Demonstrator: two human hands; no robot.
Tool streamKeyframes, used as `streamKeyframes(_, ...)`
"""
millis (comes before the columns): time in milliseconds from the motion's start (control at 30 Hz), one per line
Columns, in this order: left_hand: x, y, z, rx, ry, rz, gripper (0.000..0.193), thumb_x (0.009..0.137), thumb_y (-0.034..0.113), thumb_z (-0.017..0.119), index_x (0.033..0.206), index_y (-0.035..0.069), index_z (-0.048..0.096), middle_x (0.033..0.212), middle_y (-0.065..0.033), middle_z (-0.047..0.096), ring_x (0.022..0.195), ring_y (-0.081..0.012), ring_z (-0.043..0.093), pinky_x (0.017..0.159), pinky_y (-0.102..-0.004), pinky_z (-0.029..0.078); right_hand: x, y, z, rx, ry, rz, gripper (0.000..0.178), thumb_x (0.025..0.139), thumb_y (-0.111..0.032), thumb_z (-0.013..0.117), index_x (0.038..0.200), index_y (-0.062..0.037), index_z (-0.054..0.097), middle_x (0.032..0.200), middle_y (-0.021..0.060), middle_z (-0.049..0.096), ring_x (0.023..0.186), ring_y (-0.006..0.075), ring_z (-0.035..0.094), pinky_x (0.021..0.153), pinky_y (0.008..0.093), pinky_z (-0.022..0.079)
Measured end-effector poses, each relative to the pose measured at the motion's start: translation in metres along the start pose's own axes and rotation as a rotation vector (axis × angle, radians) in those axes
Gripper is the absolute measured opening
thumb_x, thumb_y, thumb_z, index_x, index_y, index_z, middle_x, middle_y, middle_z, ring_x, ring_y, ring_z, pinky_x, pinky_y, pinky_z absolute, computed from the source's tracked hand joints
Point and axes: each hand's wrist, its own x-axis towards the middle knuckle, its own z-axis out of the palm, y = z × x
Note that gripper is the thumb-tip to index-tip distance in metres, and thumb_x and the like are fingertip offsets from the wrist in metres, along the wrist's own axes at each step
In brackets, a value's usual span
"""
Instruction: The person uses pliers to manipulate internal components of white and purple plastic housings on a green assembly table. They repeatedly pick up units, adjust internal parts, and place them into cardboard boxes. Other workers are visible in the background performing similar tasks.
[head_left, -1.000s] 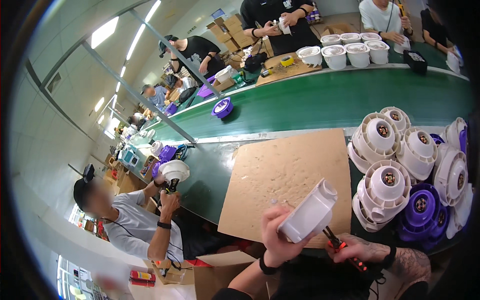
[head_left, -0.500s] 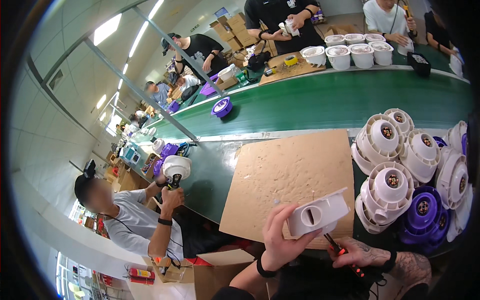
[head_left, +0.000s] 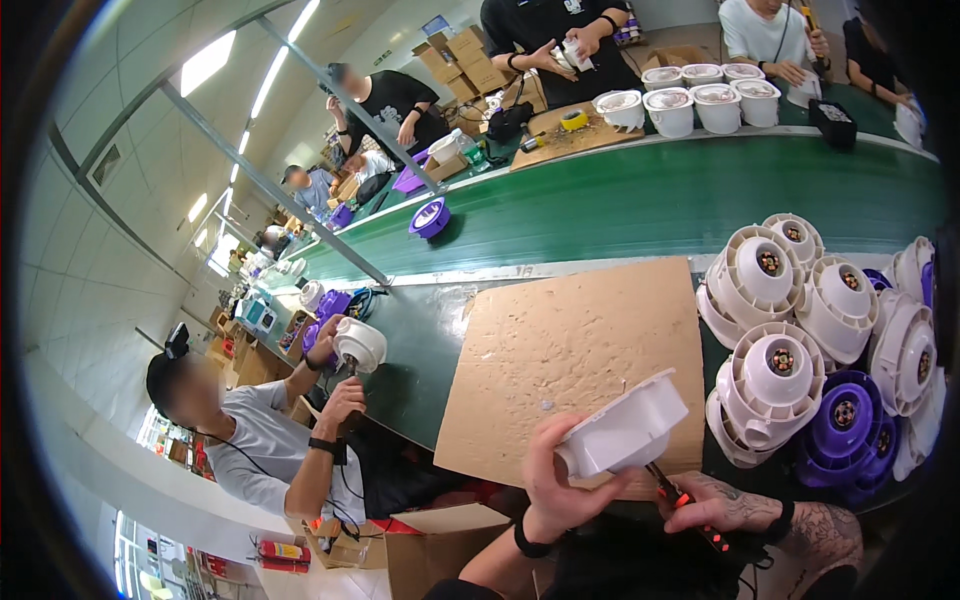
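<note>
My left hand (head_left: 560, 490) is closed round one end of a white plastic housing (head_left: 630, 425), a boxy shell with a thin rim along its upper edge. It is held tilted above a brown cardboard sheet (head_left: 590, 330). My right hand (head_left: 715, 503) grips a slim-tipped hand tool (head_left: 681, 497) with a black-and-red handle. The dark tip points up to the lower edge of the housing; whether it touches I cannot tell. My fingers hide part of the tool, so its exact kind is unclear.
White round housings (head_left: 770, 365) and purple ones (head_left: 845, 415) are piled at right. Beyond the cardboard runs a green conveyor belt (head_left: 600, 215) carrying a purple part (head_left: 429, 217). White tubs (head_left: 717, 107) stand across it. At left, a co-worker (head_left: 280, 430) works on a white part (head_left: 360, 345).
My left hand has turned the housing: its round opening is out of sight and a smooth long side shows. My right hand stays nearly in place. The co-worker's white part has tilted.
</note>
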Motion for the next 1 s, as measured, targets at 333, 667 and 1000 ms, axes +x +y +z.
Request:
streamKeyframes(333, -0.039, -0.025, 0.051, -0.197, 0.288, 0.052, 0.073, 0.078, 0.016, 0.088, 0.127, 0.008, 0.036, 0.129, -0.0194, 0.046, 0.120, -0.0273, 0.049, 0.103, -0.0437, 0.040, -0.008, 0.006, 0.000, 0.971, -0.337, 0.118, 0.036, 0.075, -0.026, 0.069, 0.101, -0.0055, 0.054, 0.089, 0.0035, 0.050, 0.088, 0.0206, 0.052, 0.085, 0.0381, 0.043)
streamKeyframes(667, -0.004, -0.016, 0.017, -0.191, 0.096, -0.085, 0.082, 0.074, 0.015, 0.094, 0.136, 0.000, 0.042, 0.131, -0.0193, 0.054, 0.116, -0.0270, 0.060, 0.099, -0.0412, 0.050, -0.002, -0.010, -0.009, 0.068, -0.001, 0.023, 0.044, 0.083, -0.041, 0.076, 0.093, -0.0028, 0.055, 0.076, 0.0050, 0.056, 0.072, 0.0149, 0.057, 0.064, 0.0316, 0.044)
streamKeyframes(1000, -0.021, -0.033, 0.031, -0.380, 0.162, -0.248, 0.074, 0.085, 0.023, 0.082, 0.139, 0.000, 0.037, 0.128, -0.0124, 0.050, 0.124, -0.0229, 0.049, 0.110, -0.0405, 0.037, 0.008, 0.009, -0.005, 0.689, -0.228, 0.092, 0.035, 0.090, -0.031, 0.065, 0.067, -0.0116, 0.047, 0.062, -0.0029, 0.042, 0.055, 0.0102, 0.038, 0.055, 0.0287, 0.032)
